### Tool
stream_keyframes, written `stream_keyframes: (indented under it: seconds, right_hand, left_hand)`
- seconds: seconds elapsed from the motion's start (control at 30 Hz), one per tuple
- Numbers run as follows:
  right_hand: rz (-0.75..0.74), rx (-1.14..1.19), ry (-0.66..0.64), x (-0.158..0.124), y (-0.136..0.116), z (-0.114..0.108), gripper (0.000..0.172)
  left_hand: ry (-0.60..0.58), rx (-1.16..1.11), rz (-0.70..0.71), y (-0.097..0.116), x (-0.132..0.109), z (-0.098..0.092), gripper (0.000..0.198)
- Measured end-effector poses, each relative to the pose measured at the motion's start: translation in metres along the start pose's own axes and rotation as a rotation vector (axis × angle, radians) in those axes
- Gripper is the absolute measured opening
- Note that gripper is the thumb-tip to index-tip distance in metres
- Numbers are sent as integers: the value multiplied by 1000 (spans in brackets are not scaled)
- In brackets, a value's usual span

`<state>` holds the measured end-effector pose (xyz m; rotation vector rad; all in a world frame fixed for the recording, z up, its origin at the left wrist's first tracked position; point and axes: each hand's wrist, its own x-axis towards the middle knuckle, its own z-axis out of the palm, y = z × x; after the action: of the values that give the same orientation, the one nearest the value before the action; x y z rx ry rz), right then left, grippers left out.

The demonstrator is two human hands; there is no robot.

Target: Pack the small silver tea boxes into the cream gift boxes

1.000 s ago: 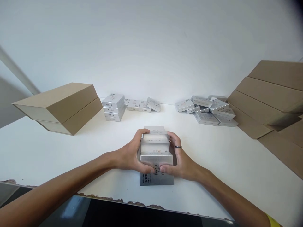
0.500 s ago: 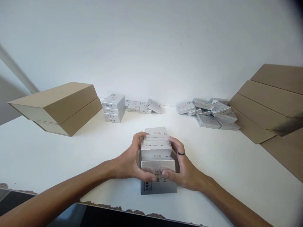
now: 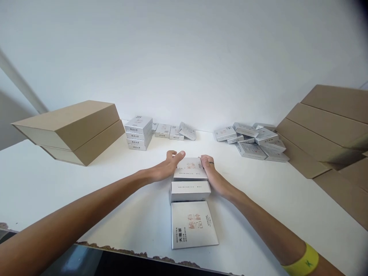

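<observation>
Silvery white tea boxes stand in a row between my hands. The nearest tea box (image 3: 194, 226) lies flat, its orange and black print facing up. Beyond a small gap, a second tea box (image 3: 190, 188) stands on edge. Behind it another white edge (image 3: 189, 174) shows, then the farthest tea box (image 3: 189, 163), with orange print on its face. My left hand (image 3: 166, 168) is closed at this box's left side, thumb stretched along its edge. On the right side, my right hand (image 3: 214, 174) has its fingers curled at the far corner; a dark ring shows. Some fingertips are hidden.
A brown carton (image 3: 86, 126) stands at left beside a stack of tea boxes (image 3: 138, 132). Several more tea boxes (image 3: 175, 131) lie along the wall. A loose pile (image 3: 254, 140) sits at right, next to an open brown carton (image 3: 330, 126). The table's front edge is chipped.
Both hands have moved away from me, from around the nearer boxes to the farthest one. The nearest box's printed face is now uncovered, with a gap behind it.
</observation>
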<state>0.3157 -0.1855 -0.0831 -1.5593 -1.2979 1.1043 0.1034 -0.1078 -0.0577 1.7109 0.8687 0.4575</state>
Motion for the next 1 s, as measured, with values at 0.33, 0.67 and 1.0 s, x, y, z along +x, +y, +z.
stream_keyframes:
  seconds: [0.33,0.67,1.0]
  right_hand:
    - [-107,46,15,-11,-7,8,75]
    - [-401,-20,-183,-43,3,-15,85]
    - [-96,-259,-196,-75,6,-23,138]
  left_hand:
    - [-12,-149,89,5,-11,14,71]
    - [-159,-111,409,-14,-44,0,77]
    - [-178,85,366,-37,-53,-3,143]
